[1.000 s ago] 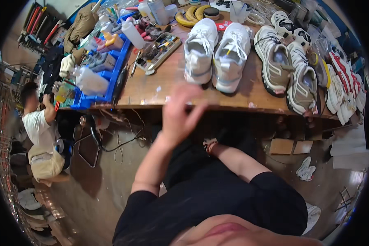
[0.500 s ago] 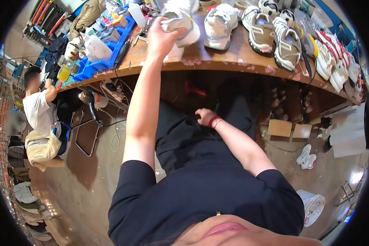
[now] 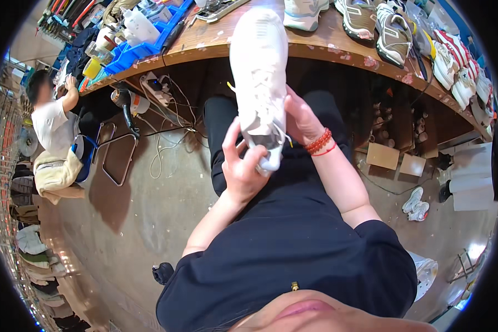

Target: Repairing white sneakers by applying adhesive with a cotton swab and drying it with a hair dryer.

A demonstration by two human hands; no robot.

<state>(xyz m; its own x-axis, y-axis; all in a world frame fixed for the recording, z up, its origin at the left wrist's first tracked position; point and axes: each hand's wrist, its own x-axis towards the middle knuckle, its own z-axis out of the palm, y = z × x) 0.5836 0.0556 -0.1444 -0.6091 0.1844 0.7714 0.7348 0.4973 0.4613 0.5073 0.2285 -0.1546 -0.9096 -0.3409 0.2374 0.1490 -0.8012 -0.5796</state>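
A white sneaker (image 3: 260, 61) is held up over my lap, toe pointing away from me and laced top facing up. My left hand (image 3: 240, 171) grips it at the heel collar, with fingers curled over the opening's edge. Against the shoe's right side lies my right hand (image 3: 303, 119), a red beaded bracelet on its wrist; some of its fingers are hidden behind the shoe. Thin yellow-tipped laces stick out on both sides. On the wooden table (image 3: 315, 50) beyond stands another white sneaker (image 3: 304, 14), cut off by the upper edge.
Brown and white sneakers (image 3: 393, 36) and red and white shoes (image 3: 454, 50) line the table's right. A blue tray (image 3: 130, 58) with bottles stands at left. A hair dryer (image 3: 126, 108) hangs below the table. At far left sits another person (image 3: 52, 124). Small boxes (image 3: 383, 156) lie under the table.
My left hand has brought the white sneaker from the table toward me, over my lap. My right hand has risen from near my lap to the shoe's side.
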